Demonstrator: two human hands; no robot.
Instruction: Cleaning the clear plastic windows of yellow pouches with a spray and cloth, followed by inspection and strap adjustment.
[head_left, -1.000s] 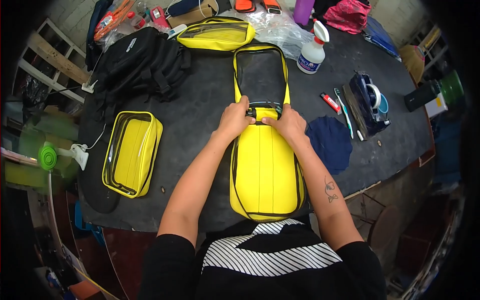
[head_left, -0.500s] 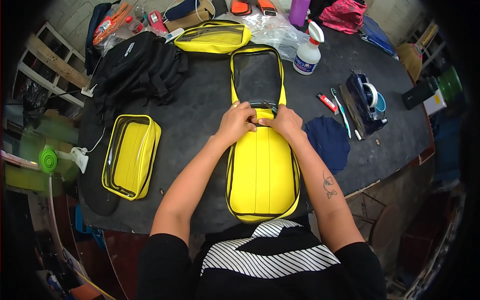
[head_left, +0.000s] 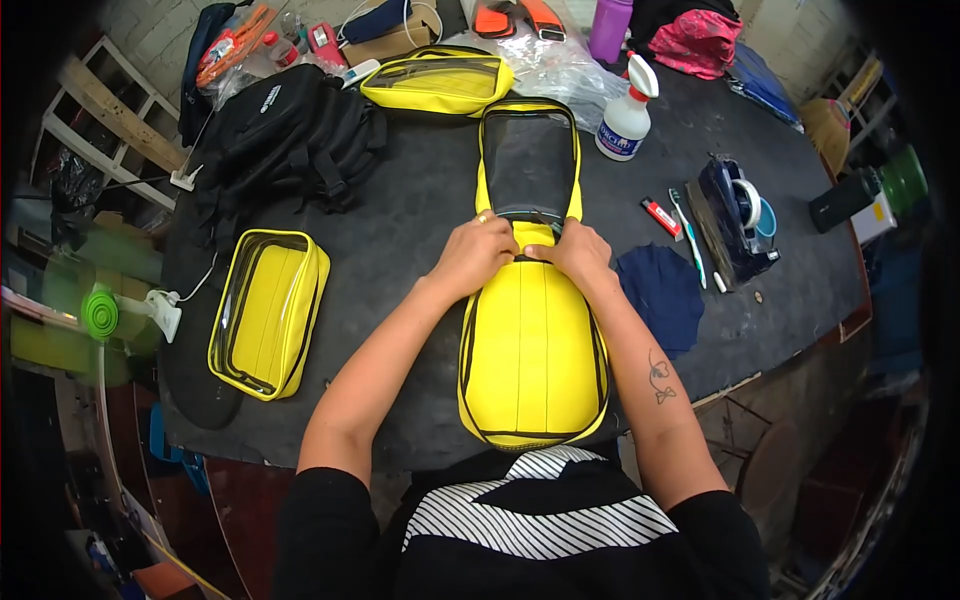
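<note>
A yellow pouch [head_left: 534, 350] lies in front of me with its yellow panel up. Its clear, yellow-edged lid [head_left: 530, 160] is folded out flat on the far side. My left hand [head_left: 472, 256] and my right hand [head_left: 581, 254] both pinch the fabric at the fold between panel and lid, thumbs close together. Something small and dark shows beyond the right thumb, too hidden to name. Off to the left lies a second yellow pouch [head_left: 268, 315] with a clear window. A third yellow pouch [head_left: 437, 82] rests at the far side.
A black backpack [head_left: 275, 140] sits at the back left. At right are a spray bottle [head_left: 622, 125], a toothbrush [head_left: 688, 235], a red lighter-like item [head_left: 660, 218], a dark blue cloth [head_left: 660, 300] and a dark clear case [head_left: 725, 220]. A small green fan [head_left: 101, 314] stands left.
The whole view has shifted slightly. Both hands keep their pinch at the fold; the dark, green-tinted pointed item by the right hand shows less now.
</note>
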